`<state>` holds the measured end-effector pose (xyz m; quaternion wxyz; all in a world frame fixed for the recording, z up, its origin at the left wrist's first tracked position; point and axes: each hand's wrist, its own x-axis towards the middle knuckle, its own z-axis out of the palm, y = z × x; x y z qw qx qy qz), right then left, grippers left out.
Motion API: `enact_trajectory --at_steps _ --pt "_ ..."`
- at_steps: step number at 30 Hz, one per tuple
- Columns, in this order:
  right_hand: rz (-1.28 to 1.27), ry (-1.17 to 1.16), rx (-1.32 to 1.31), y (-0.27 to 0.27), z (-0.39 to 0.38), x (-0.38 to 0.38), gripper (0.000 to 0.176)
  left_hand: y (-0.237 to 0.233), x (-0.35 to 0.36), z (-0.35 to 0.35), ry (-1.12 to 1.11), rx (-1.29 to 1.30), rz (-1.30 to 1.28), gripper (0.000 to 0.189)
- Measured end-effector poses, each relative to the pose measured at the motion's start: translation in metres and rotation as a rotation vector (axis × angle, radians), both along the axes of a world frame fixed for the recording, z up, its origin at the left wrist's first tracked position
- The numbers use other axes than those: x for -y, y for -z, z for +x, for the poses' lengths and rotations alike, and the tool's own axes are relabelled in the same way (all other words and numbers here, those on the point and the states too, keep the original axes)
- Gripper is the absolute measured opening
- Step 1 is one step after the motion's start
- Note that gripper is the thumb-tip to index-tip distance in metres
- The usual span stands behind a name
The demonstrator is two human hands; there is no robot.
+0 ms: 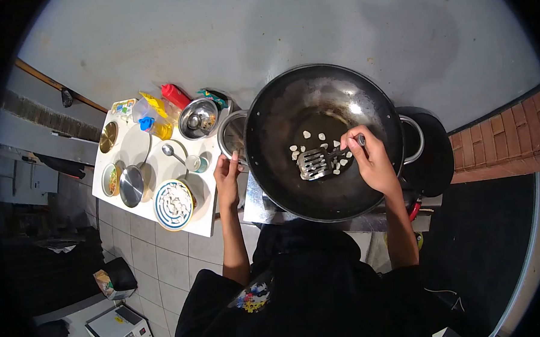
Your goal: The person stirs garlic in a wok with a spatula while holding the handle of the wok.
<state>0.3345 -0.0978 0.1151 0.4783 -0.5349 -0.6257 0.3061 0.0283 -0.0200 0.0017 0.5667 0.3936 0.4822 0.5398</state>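
Note:
A large dark wok (289, 195) sits on the stove in front of me. My left hand (227, 177) is closed on the wok's left loop handle (225, 140). In my right hand (373, 164) is the handle of a slotted spatula (314, 165), its metal head resting low inside the wok. Small whitish pieces (306, 134), like cut garlic, lie around the spatula head on the wok's oily-looking bottom. The right loop handle (417, 139) of the wok stands free.
Left of the wok, a white table (201, 229) bears a bowl of white pieces (174, 204), a steel bowl (189, 121), a red bottle (175, 95), a yellow oil bottle (161, 130), a small jar (195, 164) and a spoon (173, 152). A black round pan (432, 167) is at the right.

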Motion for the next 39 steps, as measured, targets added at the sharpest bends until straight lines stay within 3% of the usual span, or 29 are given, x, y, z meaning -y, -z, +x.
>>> enact_trajectory --at_steps 10,15,19,27,34,39 --pt "0.098 0.064 -0.017 0.005 0.002 -0.002 0.008 0.015 -0.003 -0.008 0.062 0.009 0.019 0.017" --pt "-0.041 0.009 -0.004 0.001 0.001 0.002 0.009 0.011 -0.001 -0.008 0.058 -0.005 0.006 0.019" --pt "0.055 0.096 0.026 0.007 0.015 -0.001 0.01 0.003 0.0 -0.001 0.006 -0.002 0.012 0.017" --pt "0.006 0.302 0.102 -0.03 0.047 0.02 0.012 0.01 -0.001 -0.007 0.054 -0.008 0.009 0.02" --pt "-0.063 0.338 0.19 -0.013 0.051 0.02 0.011 0.011 -0.001 -0.007 0.057 0.006 -0.007 0.019" --pt "-0.033 0.271 -0.006 0.001 0.033 0.012 0.011 0.01 -0.001 -0.006 0.049 0.003 -0.006 0.019"
